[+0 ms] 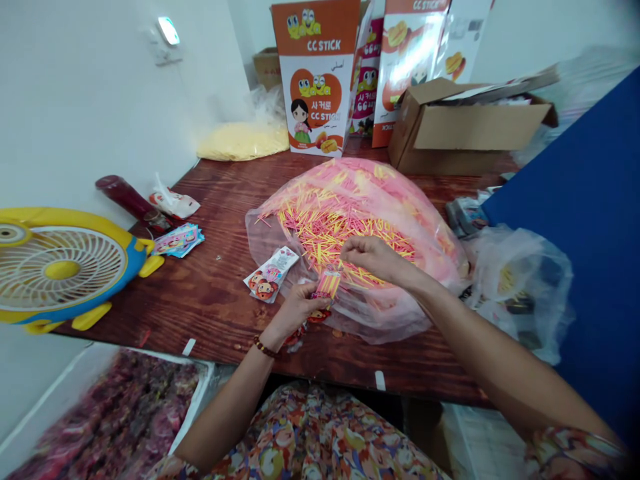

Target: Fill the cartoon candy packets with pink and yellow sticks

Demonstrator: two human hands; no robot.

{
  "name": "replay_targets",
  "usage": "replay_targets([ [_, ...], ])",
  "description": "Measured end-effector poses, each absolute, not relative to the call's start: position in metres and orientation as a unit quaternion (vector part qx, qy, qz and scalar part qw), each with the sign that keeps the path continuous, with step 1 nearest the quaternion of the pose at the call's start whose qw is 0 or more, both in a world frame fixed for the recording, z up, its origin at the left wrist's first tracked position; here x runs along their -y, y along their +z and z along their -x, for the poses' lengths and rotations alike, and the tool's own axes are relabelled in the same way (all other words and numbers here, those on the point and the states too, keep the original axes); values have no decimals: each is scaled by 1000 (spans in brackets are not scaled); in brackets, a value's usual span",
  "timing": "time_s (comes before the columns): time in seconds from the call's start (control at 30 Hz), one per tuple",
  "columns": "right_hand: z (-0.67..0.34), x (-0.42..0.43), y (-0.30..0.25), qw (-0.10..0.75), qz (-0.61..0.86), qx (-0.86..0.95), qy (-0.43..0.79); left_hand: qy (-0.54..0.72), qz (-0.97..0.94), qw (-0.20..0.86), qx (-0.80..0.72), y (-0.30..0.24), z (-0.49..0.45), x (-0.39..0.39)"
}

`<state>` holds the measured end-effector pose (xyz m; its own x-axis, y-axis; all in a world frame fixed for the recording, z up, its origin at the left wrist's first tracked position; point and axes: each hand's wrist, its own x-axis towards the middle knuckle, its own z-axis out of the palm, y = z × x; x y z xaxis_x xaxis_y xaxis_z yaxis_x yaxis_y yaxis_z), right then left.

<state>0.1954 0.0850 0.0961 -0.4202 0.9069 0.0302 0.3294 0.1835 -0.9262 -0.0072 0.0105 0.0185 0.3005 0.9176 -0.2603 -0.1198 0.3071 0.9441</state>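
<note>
"Pink and yellow sticks (345, 220) lie heaped in a large clear plastic bag (380, 323), spread wide on a dark red wooden table (215, 287)."

"Where are the person's hands?"

"Both are at the near left side of the heap. The left hand (300, 303) is clamped on a small printed packet (329, 285), with pink and yellow sticks showing through it. A beaded bracelet (265, 345) circles that wrist."

"And the right hand (373, 257)?"

"It is just to the right of the packet and slightly farther off, over the sticks. Its fingers are curled together; whether they pinch any sticks, one cannot tell."

"What is close by?"

"Left of the packet, a few flat printed sleeves (271, 275) overlap at the bag's edge. Farther left, blue-edged sleeves (179, 240) lie beside a yellow and blue fan (63, 270)."

"And farther back?"

"An orange and white box (317, 80) lettered CC STICK stands upright behind the heap. To its left lies a pale yellow bag (245, 141); to its right, an open brown carton (475, 130)."
</note>
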Motion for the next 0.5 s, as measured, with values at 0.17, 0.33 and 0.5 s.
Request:
replay_targets([
  [0.17, -208, -89, 116, 421, 453, 616, 488, 397, -414, 689, -443, 16, 9, -9],
  [0.33, -212, -88, 94, 427, 477, 545, 540, 422, -359, 698, -454, 10, 12, -9],
  [0.5, -220, -76, 57, 356, 515, 504, 595, 440, -339, 675, -486, 11, 28, -9],
])
